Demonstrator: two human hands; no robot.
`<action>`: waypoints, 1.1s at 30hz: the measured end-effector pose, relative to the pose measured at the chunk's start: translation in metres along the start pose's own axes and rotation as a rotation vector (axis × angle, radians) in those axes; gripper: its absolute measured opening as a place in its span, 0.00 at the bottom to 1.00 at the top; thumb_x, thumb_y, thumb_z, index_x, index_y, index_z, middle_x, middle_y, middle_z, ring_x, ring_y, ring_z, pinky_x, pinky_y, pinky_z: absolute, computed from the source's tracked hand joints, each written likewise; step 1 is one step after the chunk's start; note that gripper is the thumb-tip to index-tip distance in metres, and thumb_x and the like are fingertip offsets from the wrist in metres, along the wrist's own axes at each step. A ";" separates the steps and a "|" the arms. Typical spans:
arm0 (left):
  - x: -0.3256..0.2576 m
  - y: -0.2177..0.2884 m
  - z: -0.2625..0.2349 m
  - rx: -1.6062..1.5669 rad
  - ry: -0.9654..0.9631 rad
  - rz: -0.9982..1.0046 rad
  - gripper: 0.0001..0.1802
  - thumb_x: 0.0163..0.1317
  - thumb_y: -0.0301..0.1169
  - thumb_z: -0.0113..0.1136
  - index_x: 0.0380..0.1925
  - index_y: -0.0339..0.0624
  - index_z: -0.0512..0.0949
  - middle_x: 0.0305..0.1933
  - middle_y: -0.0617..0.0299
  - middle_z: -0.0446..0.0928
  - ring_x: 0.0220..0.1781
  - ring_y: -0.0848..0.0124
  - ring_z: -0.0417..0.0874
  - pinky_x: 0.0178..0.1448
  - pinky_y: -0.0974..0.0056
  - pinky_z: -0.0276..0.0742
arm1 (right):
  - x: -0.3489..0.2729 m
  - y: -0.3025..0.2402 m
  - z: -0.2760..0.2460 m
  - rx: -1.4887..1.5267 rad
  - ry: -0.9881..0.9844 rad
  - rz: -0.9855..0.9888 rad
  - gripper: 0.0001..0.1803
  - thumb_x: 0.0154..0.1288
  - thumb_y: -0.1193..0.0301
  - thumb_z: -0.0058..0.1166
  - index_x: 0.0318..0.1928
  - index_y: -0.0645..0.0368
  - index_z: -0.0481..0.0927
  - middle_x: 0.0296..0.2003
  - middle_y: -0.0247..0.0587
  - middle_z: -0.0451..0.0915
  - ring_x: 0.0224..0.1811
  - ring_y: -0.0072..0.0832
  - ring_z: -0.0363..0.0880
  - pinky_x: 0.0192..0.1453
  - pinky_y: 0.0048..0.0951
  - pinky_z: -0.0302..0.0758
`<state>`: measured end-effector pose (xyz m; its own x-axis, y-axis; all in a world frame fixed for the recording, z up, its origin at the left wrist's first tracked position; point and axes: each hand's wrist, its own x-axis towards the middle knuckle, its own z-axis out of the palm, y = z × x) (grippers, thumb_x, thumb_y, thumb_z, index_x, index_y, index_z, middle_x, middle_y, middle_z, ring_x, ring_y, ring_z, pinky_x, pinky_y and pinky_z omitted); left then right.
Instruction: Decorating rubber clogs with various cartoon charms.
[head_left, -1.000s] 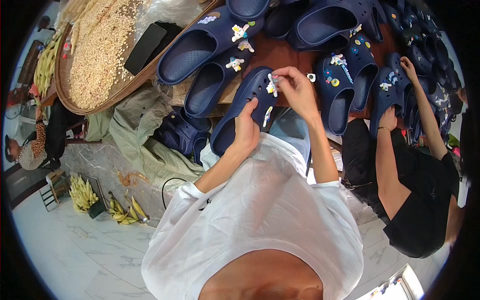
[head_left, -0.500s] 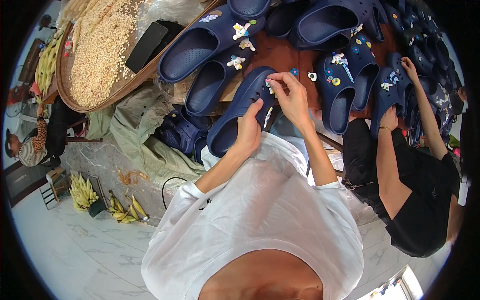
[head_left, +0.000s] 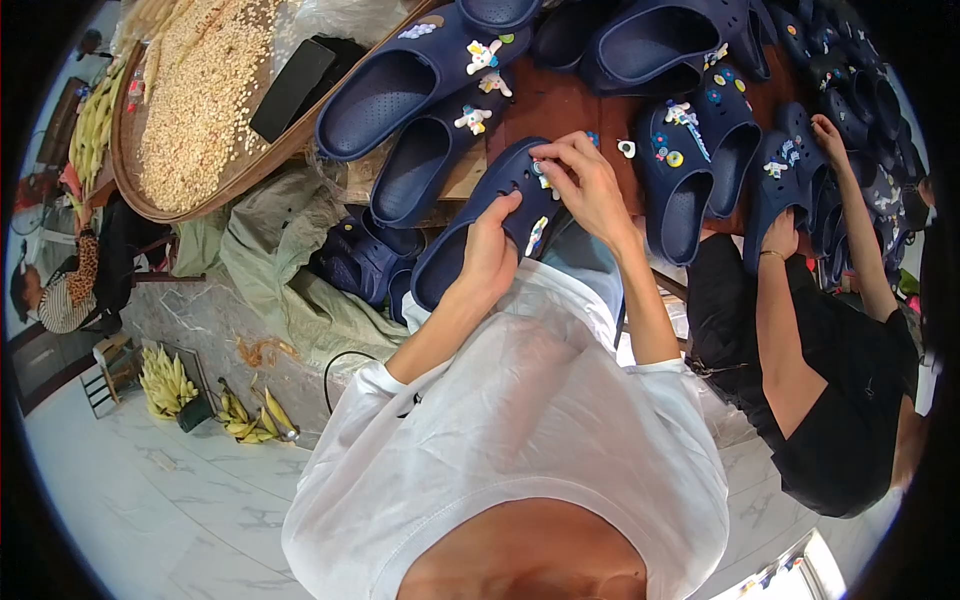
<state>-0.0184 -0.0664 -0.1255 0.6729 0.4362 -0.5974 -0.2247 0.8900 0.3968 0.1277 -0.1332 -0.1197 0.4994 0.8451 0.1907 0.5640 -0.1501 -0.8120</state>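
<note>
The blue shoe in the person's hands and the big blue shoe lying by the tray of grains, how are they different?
The held clog is gripped by the left hand while the right hand pinches at its perforated top; the clog by the tray lies untouched on the table. The held clog is tilted off the table's edge; the other rests flat. The resting clog shows several charms; fingers hide most of the held one's. Both are dark navy.

The right hand point(head_left: 585, 185) is covering the toe of the dark blue perforated foam clog point(head_left: 480, 230), so the small charm under its fingertips point(head_left: 545, 172) is staying too small to identify. The left hand point(head_left: 490, 250) is hiding the clog's middle. The round woven tray of pale grain point(head_left: 190, 100) is running off the upper edge, and the far dark blue clogs at the right rim point(head_left: 860, 90) are blurring together.
</note>
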 end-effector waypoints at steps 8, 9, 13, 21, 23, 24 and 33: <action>-0.004 0.003 0.005 0.043 0.007 -0.028 0.18 0.65 0.29 0.52 0.53 0.34 0.70 0.52 0.55 0.76 0.53 0.67 0.78 0.60 0.61 0.74 | 0.003 0.008 -0.004 -0.045 -0.062 0.025 0.09 0.63 0.71 0.57 0.44 0.59 0.80 0.37 0.40 0.74 0.35 0.34 0.78 0.42 0.33 0.73; -0.005 0.003 0.006 0.083 0.024 -0.023 0.17 0.65 0.29 0.53 0.52 0.34 0.71 0.51 0.55 0.77 0.53 0.67 0.79 0.59 0.62 0.74 | 0.004 0.007 -0.006 -0.046 -0.061 0.025 0.09 0.63 0.71 0.57 0.44 0.59 0.80 0.37 0.40 0.74 0.35 0.34 0.78 0.42 0.33 0.73; -0.008 0.003 0.003 0.158 0.060 -0.017 0.16 0.64 0.28 0.54 0.50 0.33 0.73 0.49 0.56 0.78 0.50 0.68 0.80 0.57 0.63 0.76 | 0.005 0.009 -0.009 0.016 -0.119 0.082 0.09 0.62 0.71 0.58 0.42 0.58 0.80 0.39 0.39 0.74 0.41 0.35 0.77 0.45 0.35 0.72; -0.006 0.005 -0.007 0.212 0.026 0.025 0.18 0.60 0.28 0.53 0.49 0.31 0.73 0.48 0.54 0.78 0.47 0.66 0.81 0.55 0.62 0.77 | 0.003 0.012 -0.008 0.049 -0.110 0.020 0.16 0.63 0.68 0.57 0.50 0.59 0.78 0.48 0.43 0.75 0.52 0.39 0.75 0.56 0.34 0.70; -0.006 0.005 -0.008 0.206 0.018 0.028 0.18 0.57 0.27 0.54 0.48 0.32 0.74 0.45 0.56 0.78 0.45 0.68 0.81 0.52 0.64 0.76 | 0.001 0.009 -0.007 0.161 -0.158 0.142 0.19 0.65 0.67 0.55 0.55 0.59 0.75 0.51 0.46 0.74 0.55 0.41 0.73 0.59 0.36 0.69; -0.006 0.005 -0.008 0.200 0.010 0.032 0.18 0.55 0.25 0.54 0.47 0.32 0.75 0.43 0.58 0.79 0.42 0.70 0.81 0.48 0.66 0.76 | 0.002 0.008 -0.009 0.161 -0.159 0.142 0.19 0.65 0.67 0.55 0.55 0.59 0.75 0.51 0.46 0.74 0.55 0.41 0.73 0.59 0.36 0.69; -0.002 0.004 -0.017 0.235 -0.010 0.052 0.19 0.48 0.23 0.53 0.43 0.33 0.76 0.41 0.59 0.77 0.42 0.70 0.79 0.49 0.67 0.75 | 0.002 0.001 -0.012 0.071 -0.209 0.074 0.20 0.67 0.70 0.52 0.58 0.60 0.73 0.50 0.44 0.74 0.54 0.36 0.74 0.57 0.31 0.68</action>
<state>-0.0325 -0.0615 -0.1344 0.6719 0.4780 -0.5658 -0.0897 0.8108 0.5785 0.1368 -0.1381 -0.1132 0.3866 0.9221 0.0172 0.4798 -0.1852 -0.8576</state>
